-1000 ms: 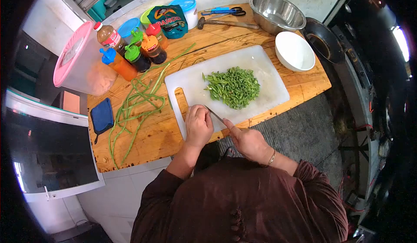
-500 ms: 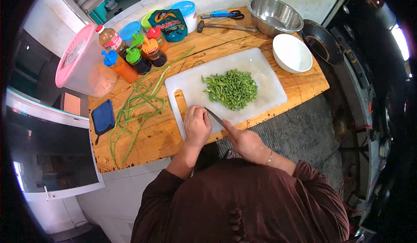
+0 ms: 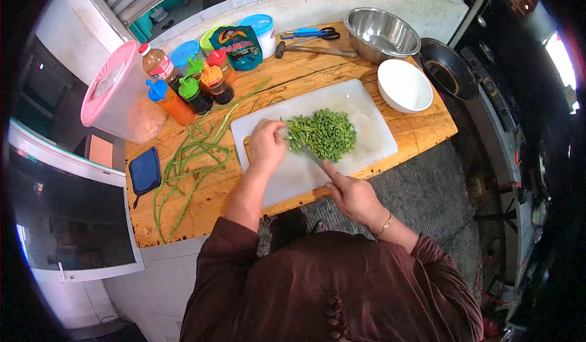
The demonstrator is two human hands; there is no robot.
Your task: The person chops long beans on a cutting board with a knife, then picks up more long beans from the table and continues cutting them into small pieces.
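Note:
A white cutting board (image 3: 372, 131) lies on the wooden table, with a heap of chopped green beans (image 3: 326, 131) on it. My right hand (image 3: 357, 200) is wrapped round the handle of a knife (image 3: 314, 157), whose blade points up and left to the lower edge of the heap. At the heap's left side, my left hand (image 3: 267, 145) has its fingers closed; a bit of green shows at the fingertips, and the rest of what they hold is hidden. Long uncut green beans (image 3: 195, 152) lie in a tangle left of the board.
Sauce bottles (image 3: 195, 94), a green bag (image 3: 238, 47) and lidded tubs stand at the back left. Scissors (image 3: 311, 33) and a hammer (image 3: 320, 51) lie behind the board. A white bowl (image 3: 405, 86) and a steel bowl (image 3: 383, 33) are at the back right. A blue cloth (image 3: 144, 170) lies left.
My left hand has moved up from the board's lower edge to the heap's left side. The knife in my right hand has shifted right, with its blade now at the chopped beans.

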